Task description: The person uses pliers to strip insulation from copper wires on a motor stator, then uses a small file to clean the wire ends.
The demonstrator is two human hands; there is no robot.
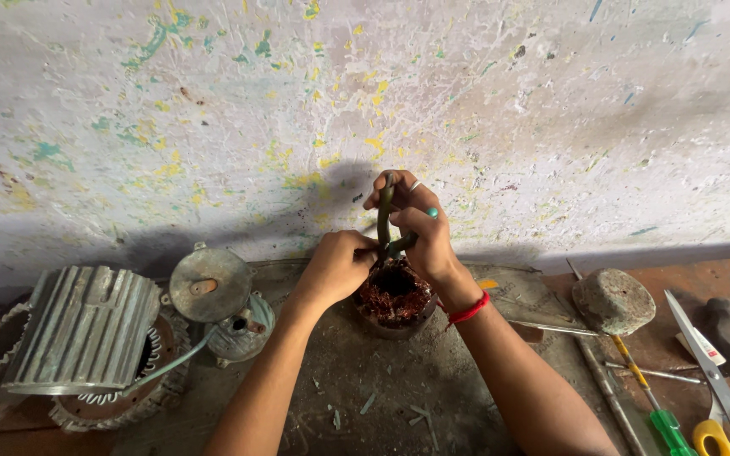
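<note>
At the centre of the worktop (pixel 365 371) stands a motor stator (pixel 394 297) with reddish copper windings. The left hand (pixel 335 266) rests on its rim at 9 o'clock, fingers clenched on something I cannot make out. The right hand (pixel 420 224), at 12 o'clock above it, grasps a green sleeved wire (pixel 384 221) rising from the windings. A ribbed motor housing (pixel 86 329) lies at 9 o'clock; yellow-handled scissors (pixel 716 384) at 4 o'clock.

Soft, even daylight on my feed; no glare. My hands throw a blurred grey shadow onto the paint-flecked white plaster wall (pixel 213 101). Focus is sharp centrally, with wide-angle bending toward the frame edges.
</note>
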